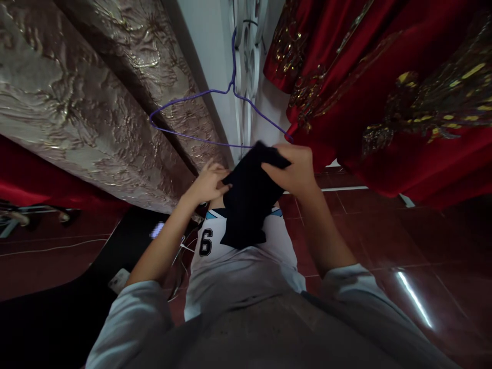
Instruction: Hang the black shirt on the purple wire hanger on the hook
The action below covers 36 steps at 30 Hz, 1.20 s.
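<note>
A black garment [251, 192], bunched up and of a kind I cannot make out, hangs between my hands in front of my lap. My right hand [295, 166] grips its upper right part, thumb on the near face and fingers behind. At its left edge, my left hand [210, 182] has its fingers bent and pinches the cloth near the fingertips. Just beyond the garment hangs a purple wire hanger [192, 96] with nothing on it. The hanger's lower bar passes close behind the garment's top; whether they touch is unclear.
White scrolled metalwork [248, 77] stands behind the hanger. A beige-gold embossed fabric [115, 92] hangs at left, and red cloth with gold sequins [357, 102] at right. Lower left are a black surface [57, 318] and white cables [186, 247]. The floor [384, 236] has reddish tiles.
</note>
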Available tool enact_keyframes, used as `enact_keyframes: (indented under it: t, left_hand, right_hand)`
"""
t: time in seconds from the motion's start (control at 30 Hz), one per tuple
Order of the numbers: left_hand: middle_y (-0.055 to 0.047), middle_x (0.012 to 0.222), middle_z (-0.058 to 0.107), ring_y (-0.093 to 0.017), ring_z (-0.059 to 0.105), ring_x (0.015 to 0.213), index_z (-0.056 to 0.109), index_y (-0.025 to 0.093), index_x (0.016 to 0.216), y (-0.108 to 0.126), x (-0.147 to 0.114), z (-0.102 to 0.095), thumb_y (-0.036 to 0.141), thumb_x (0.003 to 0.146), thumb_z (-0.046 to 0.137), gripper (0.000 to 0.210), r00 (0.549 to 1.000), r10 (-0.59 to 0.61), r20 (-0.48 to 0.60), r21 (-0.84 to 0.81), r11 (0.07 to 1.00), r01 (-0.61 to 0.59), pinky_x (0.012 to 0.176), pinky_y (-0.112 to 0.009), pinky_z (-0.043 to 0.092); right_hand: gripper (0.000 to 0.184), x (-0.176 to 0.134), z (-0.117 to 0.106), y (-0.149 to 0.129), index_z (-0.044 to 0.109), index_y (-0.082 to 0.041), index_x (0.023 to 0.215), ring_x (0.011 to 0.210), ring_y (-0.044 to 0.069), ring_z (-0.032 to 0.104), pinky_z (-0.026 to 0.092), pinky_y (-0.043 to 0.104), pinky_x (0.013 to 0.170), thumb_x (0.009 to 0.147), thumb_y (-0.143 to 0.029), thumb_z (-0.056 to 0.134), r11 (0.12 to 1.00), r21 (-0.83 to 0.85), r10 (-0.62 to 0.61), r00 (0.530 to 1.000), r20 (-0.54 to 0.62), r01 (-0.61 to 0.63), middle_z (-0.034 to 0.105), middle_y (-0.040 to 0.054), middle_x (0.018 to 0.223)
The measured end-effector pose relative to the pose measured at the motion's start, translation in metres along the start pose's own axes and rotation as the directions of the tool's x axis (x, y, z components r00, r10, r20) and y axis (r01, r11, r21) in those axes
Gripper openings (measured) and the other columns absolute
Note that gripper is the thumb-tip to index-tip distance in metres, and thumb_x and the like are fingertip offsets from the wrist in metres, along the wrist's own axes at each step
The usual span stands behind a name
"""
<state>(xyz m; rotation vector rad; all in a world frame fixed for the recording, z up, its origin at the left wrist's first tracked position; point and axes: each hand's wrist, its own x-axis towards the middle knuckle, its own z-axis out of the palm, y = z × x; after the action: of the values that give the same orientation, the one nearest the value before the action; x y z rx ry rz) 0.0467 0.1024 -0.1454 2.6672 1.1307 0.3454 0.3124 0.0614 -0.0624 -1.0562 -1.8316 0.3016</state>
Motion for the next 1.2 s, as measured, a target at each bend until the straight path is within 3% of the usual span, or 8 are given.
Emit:
enact_keyframes:
  t: [0.2, 0.33, 0.5, 0.7, 0.77, 0.93, 1.03, 1.2]
  left_hand:
    - [-0.013, 0.108, 0.075, -0.036, 0.058, 0.126, 0.074, 0.02, 0.109, -0.042, -0.054, -0.031, 0.031, 0.087, 0.06, 0.029, 0.967, -0.188, 0.173, 0.381, 0.918, 0.11, 0.124, -0.071, 0.013]
    - [-0.016, 0.104, 0.076, -0.035, 0.067, 0.115, 0.072, 0.017, 0.12, -0.074, -0.089, -0.03, 0.032, 0.093, 0.054, 0.036, 0.862, -0.423, 0.28, 0.528, 0.818, 0.229, 0.119, -0.062, 0.03]
    - [-0.016, 0.103, 0.074, -0.028, 0.07, 0.1, 0.066, 0.017, 0.099, -0.084, -0.109, -0.061, 0.032, 0.095, 0.038, 0.033, 0.856, -0.513, 0.061, 0.326, 0.821, 0.469, 0.092, -0.037, 0.051]
    - [-0.012, 0.082, 0.064, -0.023, 0.061, 0.084, 0.041, 0.021, 0.068, -0.04, -0.056, -0.123, 0.035, 0.089, 0.033, 0.027, 0.768, -0.527, -0.364, 0.124, 0.79, 0.601, 0.084, -0.036, 0.047]
    - [-0.011, 0.075, 0.061, -0.022, 0.059, 0.079, 0.043, 0.021, 0.064, -0.038, -0.035, -0.13, 0.037, 0.086, 0.037, 0.028, 0.764, -0.602, -0.233, 0.095, 0.767, 0.634, 0.082, -0.037, 0.047]
    - [-0.006, 0.068, 0.064, -0.017, 0.059, 0.065, 0.057, 0.019, 0.062, -0.068, -0.025, -0.11, 0.036, 0.075, 0.049, 0.023, 0.704, -0.604, 0.373, -0.123, 0.72, 0.683, 0.07, -0.036, 0.049]
    - [0.0, 0.058, 0.058, -0.011, 0.056, 0.058, 0.057, 0.019, 0.063, -0.08, -0.037, -0.106, 0.042, 0.081, 0.048, 0.03, 0.715, -0.625, 0.314, -0.294, 0.652, 0.699, 0.066, -0.033, 0.05]
    - [0.001, 0.055, 0.055, -0.012, 0.057, 0.06, 0.064, 0.014, 0.072, -0.075, -0.031, -0.133, 0.044, 0.087, 0.052, 0.036, 0.693, -0.715, -0.088, -0.237, 0.691, 0.683, 0.066, -0.033, 0.052]
  right_hand:
    - [0.013, 0.029, 0.07, 0.035, 0.061, -0.02, 0.073, 0.103, 0.022, 0.065, 0.051, 0.037, 0.092, 0.085, -0.021, 0.061, 0.987, 0.15, -0.049, 0.995, -0.087, 0.062, 0.067, 0.0086, 0.117]
    - [0.02, 0.029, 0.107, 0.057, 0.056, -0.02, 0.069, 0.08, 0.017, 0.06, 0.05, 0.032, 0.077, 0.089, -0.02, 0.054, 0.918, 0.346, 0.215, 0.976, -0.02, -0.195, 0.061, 0.0011, 0.077]
    - [0.04, 0.016, 0.08, 0.069, 0.034, -0.021, 0.055, 0.057, 0.01, 0.03, 0.026, 0.027, 0.055, 0.085, -0.022, 0.061, 0.912, 0.277, 0.335, 0.939, -0.074, -0.303, 0.027, -0.0046, 0.058]
    - [0.046, 0.01, 0.04, 0.072, 0.026, -0.021, 0.051, 0.054, 0.007, 0.025, 0.015, 0.027, 0.05, 0.079, -0.02, 0.063, 0.911, 0.155, 0.403, 0.906, -0.131, -0.383, 0.024, -0.0045, 0.055]
    - [0.047, 0.009, 0.034, 0.075, 0.025, -0.022, 0.051, 0.053, 0.007, 0.024, 0.014, 0.026, 0.049, 0.078, -0.021, 0.064, 0.907, 0.135, 0.417, 0.895, -0.156, -0.399, 0.024, -0.0048, 0.054]
    - [0.046, 0.006, 0.022, 0.081, 0.026, -0.022, 0.051, 0.053, 0.006, 0.024, 0.015, 0.027, 0.049, 0.077, -0.027, 0.065, 0.934, 0.121, 0.353, 0.918, -0.182, -0.336, 0.025, -0.0049, 0.054]
    - [0.043, 0.005, 0.021, 0.081, 0.026, -0.022, 0.052, 0.053, 0.007, 0.023, 0.014, 0.027, 0.049, 0.075, -0.024, 0.061, 0.948, 0.104, 0.317, 0.928, -0.196, -0.302, 0.023, -0.0047, 0.054]
    - [0.041, 0.009, 0.025, 0.078, 0.024, -0.022, 0.051, 0.053, 0.007, 0.022, 0.013, 0.027, 0.05, 0.074, -0.02, 0.059, 0.951, 0.058, 0.309, 0.915, -0.26, -0.305, 0.022, -0.0042, 0.055]
